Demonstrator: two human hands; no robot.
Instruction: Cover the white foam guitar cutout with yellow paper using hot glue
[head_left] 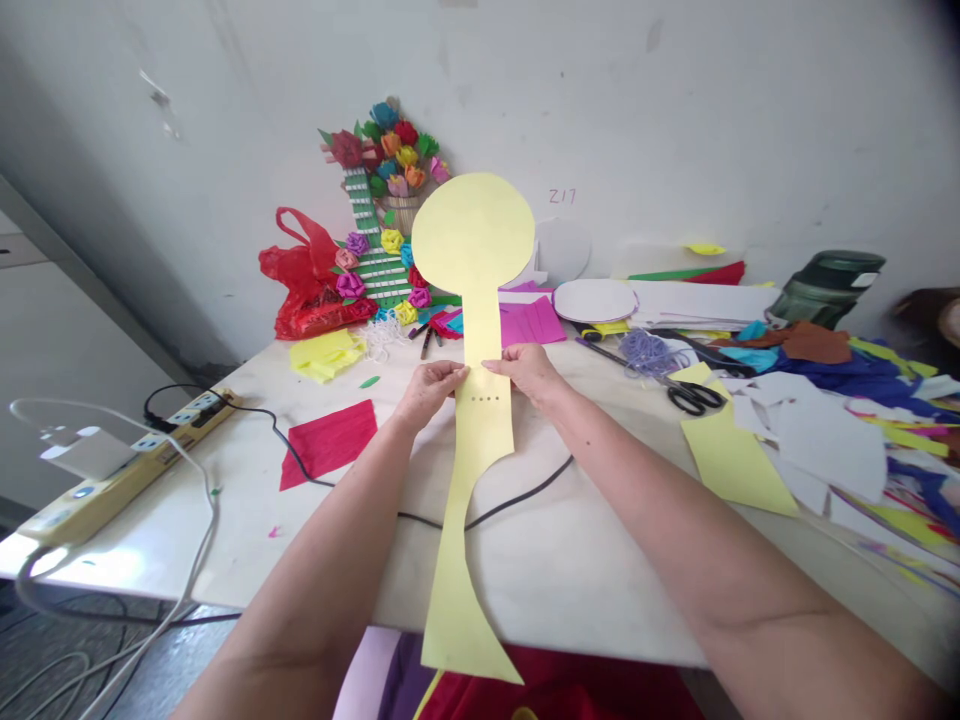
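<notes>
A long yellow paper cutout [480, 320] stands upright above the table, with a round top, a narrow neck, several small holes in its middle and a curved lower part that widens near the bottom. My left hand [435, 388] pinches its left edge just below the neck. On the opposite edge, at the same height, my right hand [531, 372] pinches it between thumb and fingers. The lower end of the cutout hangs over the table's front edge.
Black scissors [696, 397], yellow paper [731, 455] and paper scraps lie at the right. Red paper [330, 443], a power strip [142, 462] and a black cable are at the left. Paper flowers [397, 150], a red bag [304, 270] and a dark bottle [829, 288] stand behind.
</notes>
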